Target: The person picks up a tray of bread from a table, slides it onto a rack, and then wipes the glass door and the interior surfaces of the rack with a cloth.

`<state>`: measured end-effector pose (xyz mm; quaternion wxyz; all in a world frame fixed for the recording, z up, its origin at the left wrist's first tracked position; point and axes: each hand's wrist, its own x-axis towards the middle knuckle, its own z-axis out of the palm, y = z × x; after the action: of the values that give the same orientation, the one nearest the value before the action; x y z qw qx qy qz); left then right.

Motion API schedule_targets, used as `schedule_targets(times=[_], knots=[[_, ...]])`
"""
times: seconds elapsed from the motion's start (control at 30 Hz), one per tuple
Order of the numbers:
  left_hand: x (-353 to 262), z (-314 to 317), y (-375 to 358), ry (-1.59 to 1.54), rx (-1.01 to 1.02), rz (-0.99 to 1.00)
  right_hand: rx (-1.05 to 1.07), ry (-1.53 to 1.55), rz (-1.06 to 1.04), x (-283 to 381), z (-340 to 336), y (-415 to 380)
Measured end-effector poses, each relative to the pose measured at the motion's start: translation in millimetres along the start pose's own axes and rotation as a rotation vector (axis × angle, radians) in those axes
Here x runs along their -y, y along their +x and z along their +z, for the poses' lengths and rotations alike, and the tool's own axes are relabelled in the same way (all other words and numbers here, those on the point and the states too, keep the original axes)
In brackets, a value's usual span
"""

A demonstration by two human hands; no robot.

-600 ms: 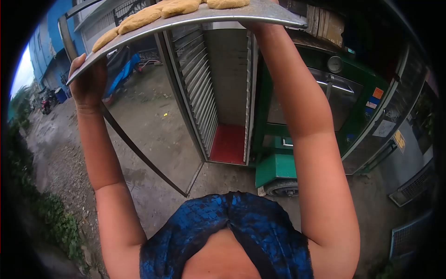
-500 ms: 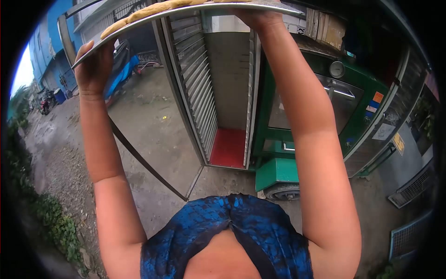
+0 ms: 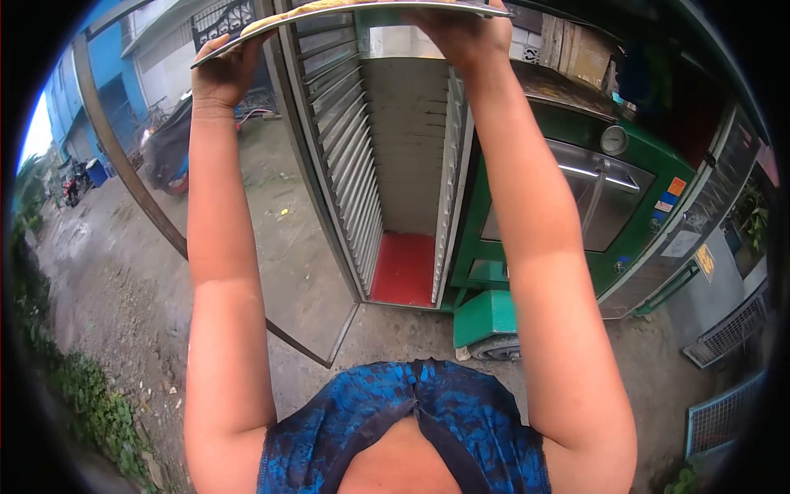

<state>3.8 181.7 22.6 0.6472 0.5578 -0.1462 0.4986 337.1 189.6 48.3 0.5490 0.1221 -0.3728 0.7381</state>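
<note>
A flat metal tray (image 3: pixel 378 7) is raised at the top of the view, with tan dough pieces (image 3: pixel 284 16) lying on it. At its left end my left hand (image 3: pixel 222 74) grips the edge, thumb on top and fingers underneath. My right hand (image 3: pixel 473 34) holds the right part from below, its fingers partly hidden by the tray. Beyond the tray stands a tall open rack cabinet (image 3: pixel 407 148) with metal slide rails (image 3: pixel 350 140) down its sides and a red floor (image 3: pixel 405 267). The tray is level with the cabinet's upper part.
Right of the cabinet is a green oven (image 3: pixel 638 177) with a round gauge (image 3: pixel 614 140) and a glass door. A green wheel cover (image 3: pixel 485 319) sits low beside it. An open door frame (image 3: pixel 144 198) curves along the left. Wire screens (image 3: pixel 724 416) lie at the far right.
The tray's left end and my left hand have moved right, toward the cabinet. Less of the dough shows. My right hand has shifted slightly right.
</note>
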Motion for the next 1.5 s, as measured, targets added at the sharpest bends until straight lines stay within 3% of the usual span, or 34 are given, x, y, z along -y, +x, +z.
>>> schedule_targets(times=[0.03,0.07,0.1,0.17,0.23,0.3,0.4,0.47,0.5,0.53,0.6,0.67,0.7,0.73,0.77,0.83,0.87,0.9,0.93,0.97,1.0,1.03,1.1,1.17,1.2,1.23,1.3,1.33,1.37,1.43,1.5], knots=[[-0.7,-11.1,7.6,-0.002,-0.061,0.004,-0.009,-0.206,-0.167,-3.6,9.6,-17.8],[-2.0,-24.0,15.0,-0.004,-0.123,0.008,0.359,-0.292,-0.109,5.6,-38.8,-8.7],[-2.7,-35.2,22.6,-0.006,-0.184,0.012,0.352,-0.301,-0.119,6.0,-43.5,-19.4],[-21.9,-98.0,51.0,-0.052,-0.225,0.105,0.033,-0.217,-0.154,-3.9,-46.4,-66.7],[-16.2,-97.1,70.5,-0.253,-0.399,0.073,-0.01,-0.24,-0.14,-1.4,-62.1,-106.6],[2.1,-87.2,86.5,-0.137,-0.702,0.222,-0.1,-0.225,-0.056,4.4,-84.7,-153.6],[59.6,-40.9,88.6,0.439,-0.828,0.87,-0.312,-0.301,-0.037,4.5,-128.1,-246.4],[88.8,-46.2,93.9,1.358,-1.029,1.064,-0.507,-0.368,0.002,-0.4,-158.3,-323.9],[110.9,-37.5,98.1,1.841,-0.894,1.111,-0.646,-0.374,0.001,-6.6,-170.1,-366.7],[123.9,-40.8,108.9,1.824,-0.889,1.114,-0.79,-0.363,-0.014,-14.0,-180.0,-413.3],[149.3,-51.6,131.3,2.257,-0.654,0.985,-1.068,-0.251,-0.066,-32.6,-195.9,-510.1],[159.6,-74.1,143.9,2.219,-0.649,1.013,-1.393,-0.174,-0.197,-63.1,-194.6,-605.5],[161.6,-81.4,151.8,2.197,-0.653,1.044,-1.538,-0.054,-0.387,-78.5,-190.3,-643.8],[168.3,-80.1,152.0,2.171,-0.728,0.879,-1.68,0.077,-0.58,-94.2,-183.3,-681.1],[170.9,-86.4,156.1,2.203,-0.763,0.83,-1.696,0.094,-0.609,-108.9,-184.2,-725.6],[174.7,-107.8,165.1,2.252,-0.759,0.676,-1.769,0.334,-1.053,-138.2,-182.8,-800.8],[181.5,-114.8,169.1,2.206,-0.79,0.747,-1.792,0.345,-1.106,-145.5,-168.7,-807.1],[188.8,-114.3,171.5,2.158,-0.825,0.813,-1.899,0.27,-1.041,-143.2,-159.8,-805.4],[192.0,-111.3,172.7,2.165,-0.942,0.684,-2.002,0.201,-0.967,-137.7,-152.4,-803.0],[197.7,-96.6,174.0,2.163,-1.049,0.552,-2.022,0.18,-0.94,-129.8,-150.3,-801.4],[214.2,-78.7,170.4,2.065,-1.085,0.624,-2.045,0.155,-0.925,-119.0,-151.1,-808.0],[230.9,-55.3,165.3,2.026,-1.124,0.532,-1.943,0.146,-0.949,-115.9,-155.2,-820.0],[289.2,-11.0,139.0,1.828,-0.85,0.69,-1.928,0.189,-1.025,-76.7,-156.0,-789.8],[375.3,89.5,103.4,1.376,-0.54,0.596,-1.815,0.18,-0.991,-43.6,-172.6,-784.0],[418.3,104.7,81.3,1.217,-0.382,0.405,-1.745,0.145,-0.929,-23.7,-174.0,-773.2],[458.6,134.3,57.8,1.251,-0.153,0.226,-1.674,0.102,-0.856,-0.3,-172.7,-761.5],[540.5,181.8,22.1,1.288,0.439,-0.368,-1.51,0.033,-0.724,47.4,-162.8,-738.4],[581.3,196.7,-0.2,1.124,0.748,-0.66,-1.423,-0.02,-0.65,68.8,-155.7,-727.7],[613.6,219.2,-13.1,1.022,1.042,-0.757,-1.336,-0.068,-0.574,88.8,-147.9,-718.5],[665.5,269.0,-32.6,0.795,1.046,-0.683,-1.258,-0.112,-0.517,129.3,-131.8,-703.0],[705.3,315.0,-32.1,0.825,1.039,-0.671,-1.175,-0.16,-0.454,169.4,-113.5,-695.8]])
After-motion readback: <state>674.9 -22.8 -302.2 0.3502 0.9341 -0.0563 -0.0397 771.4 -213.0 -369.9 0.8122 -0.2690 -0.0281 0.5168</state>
